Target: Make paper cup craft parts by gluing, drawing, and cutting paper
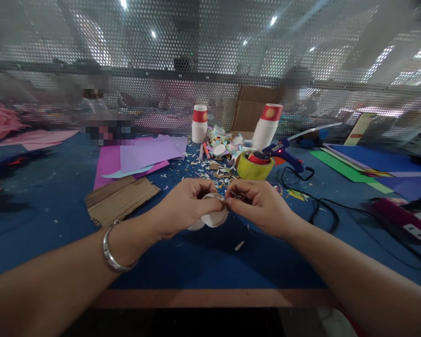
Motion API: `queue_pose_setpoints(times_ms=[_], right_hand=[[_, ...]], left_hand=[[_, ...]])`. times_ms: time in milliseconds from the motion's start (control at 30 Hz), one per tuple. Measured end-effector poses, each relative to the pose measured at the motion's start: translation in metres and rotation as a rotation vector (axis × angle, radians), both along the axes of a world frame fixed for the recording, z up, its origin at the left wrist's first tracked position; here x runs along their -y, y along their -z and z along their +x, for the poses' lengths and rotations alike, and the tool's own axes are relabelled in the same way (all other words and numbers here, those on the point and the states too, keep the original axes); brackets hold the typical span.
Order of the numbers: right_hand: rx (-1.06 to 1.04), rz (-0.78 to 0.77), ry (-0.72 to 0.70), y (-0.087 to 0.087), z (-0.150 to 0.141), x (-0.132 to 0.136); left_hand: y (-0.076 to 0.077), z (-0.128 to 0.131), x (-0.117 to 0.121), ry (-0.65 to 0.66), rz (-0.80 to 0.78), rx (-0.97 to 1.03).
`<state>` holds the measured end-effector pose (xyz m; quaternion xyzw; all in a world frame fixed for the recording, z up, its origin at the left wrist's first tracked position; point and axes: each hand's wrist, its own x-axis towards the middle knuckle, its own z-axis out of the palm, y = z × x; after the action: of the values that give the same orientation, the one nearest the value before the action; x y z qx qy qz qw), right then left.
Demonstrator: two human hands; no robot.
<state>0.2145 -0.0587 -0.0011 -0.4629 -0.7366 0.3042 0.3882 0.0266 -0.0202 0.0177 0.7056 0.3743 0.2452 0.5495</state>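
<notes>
Left hand [187, 203] pinched tight on white round piece [215, 219]; right hand [259, 203] closed on thin dark item [235, 194], just right. Glue gun [286, 152] far right.

Between your forearms, the near counter [203, 269] gives either hand open room back to the front edge, past one small pale scrap [239, 245]. Ahead of your right hand [257, 201], the yellow tape roll [252, 171] and glue gun [290, 155] block a straight reach; a looping black cord [323, 200] crosses farther right. Beside your left hand [187, 201], flat cardboard [121, 199] lies low enough to pass over. The perforated panel [210, 42] closes the far side.
</notes>
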Motion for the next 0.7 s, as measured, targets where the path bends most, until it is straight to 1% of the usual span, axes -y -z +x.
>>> queue_pose_setpoints(times_ms=[100,167,233,300,500,533,633,700], right_hand=[[0.004,-0.014,-0.004,-0.001,-0.002,0.0],[0.013,-0.019,0.004,-0.001,-0.003,-0.001],[0.014,-0.037,0.011,0.0,-0.004,-0.002],[0.012,-0.063,0.015,0.001,-0.005,-0.003],[-0.007,-0.121,0.052,0.005,-0.007,-0.005],[-0.017,-0.122,0.06,0.005,-0.008,-0.005],[-0.061,-0.102,0.102,0.006,-0.01,-0.004],[-0.114,-0.081,0.134,0.005,-0.011,-0.004]], left_hand=[[-0.001,-0.001,0.0,0.02,0.116,-0.067],[-0.002,-0.002,0.0,0.031,0.237,-0.133],[-0.002,-0.003,0.002,0.023,0.365,-0.183],[-0.001,-0.003,0.003,0.009,0.436,-0.209],[0.003,-0.001,0.004,0.036,0.479,-0.242],[0.003,0.0,0.004,0.036,0.472,-0.237],[0.004,0.001,0.004,0.029,0.388,-0.194],[0.004,0.0,0.004,-0.001,0.365,-0.161]])
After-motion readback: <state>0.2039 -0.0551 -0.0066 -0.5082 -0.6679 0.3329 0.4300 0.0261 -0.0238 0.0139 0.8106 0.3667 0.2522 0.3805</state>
